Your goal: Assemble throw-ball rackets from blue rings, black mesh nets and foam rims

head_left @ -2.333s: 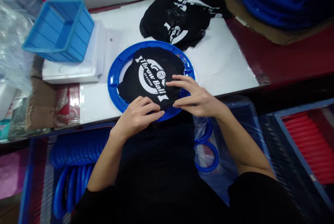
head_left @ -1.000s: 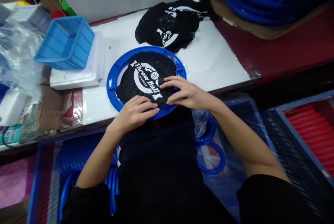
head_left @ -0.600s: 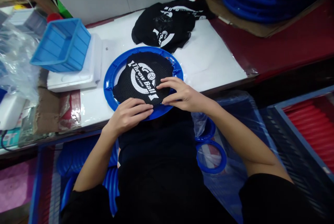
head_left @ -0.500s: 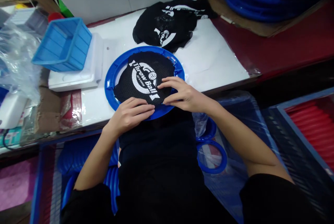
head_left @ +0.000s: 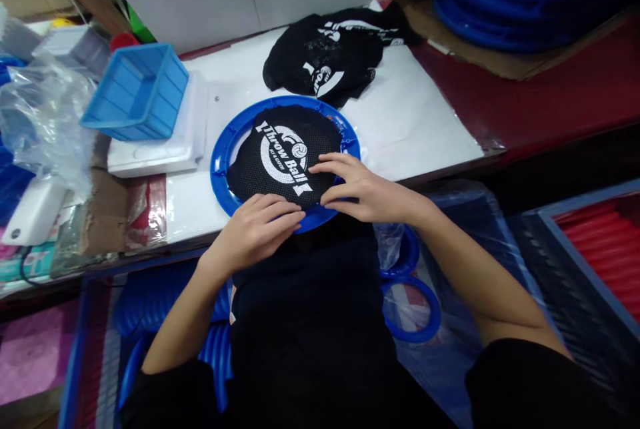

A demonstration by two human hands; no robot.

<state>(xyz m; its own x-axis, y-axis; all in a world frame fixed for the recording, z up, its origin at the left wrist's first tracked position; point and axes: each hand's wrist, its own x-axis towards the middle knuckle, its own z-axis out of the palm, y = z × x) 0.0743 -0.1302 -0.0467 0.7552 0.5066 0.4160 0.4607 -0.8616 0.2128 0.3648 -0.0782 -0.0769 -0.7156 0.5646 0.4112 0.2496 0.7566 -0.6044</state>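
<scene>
A round black mesh (head_left: 255,165) printed "Throw Ball" lies inside a blue plastic ring (head_left: 221,155) on the white worktop. The mesh falls short of the ring in places, leaving gaps. My left hand (head_left: 255,225) is at the near-left rim, its bent fingers close together over the edge of mesh and ring; its thumb is hidden. On the near-right side, my right hand (head_left: 357,189) has thumb and forefinger at the mesh edge by the rim, with other fingers resting over the print. More black printed meshes (head_left: 320,55) lie heaped just behind the ring.
A light-blue bin (head_left: 137,95) sits on a white box-like base (head_left: 155,159) at left, near clear plastic bags (head_left: 47,122). Blue rings (head_left: 490,9) are stacked in a carton at back right. Below the worktop are more blue rings (head_left: 413,309) and a crate of red pieces (head_left: 605,235).
The whole view has shifted slightly, so everything sits a little lower and to the right. Both hands stay at nearly the same places on the mesh and ring.
</scene>
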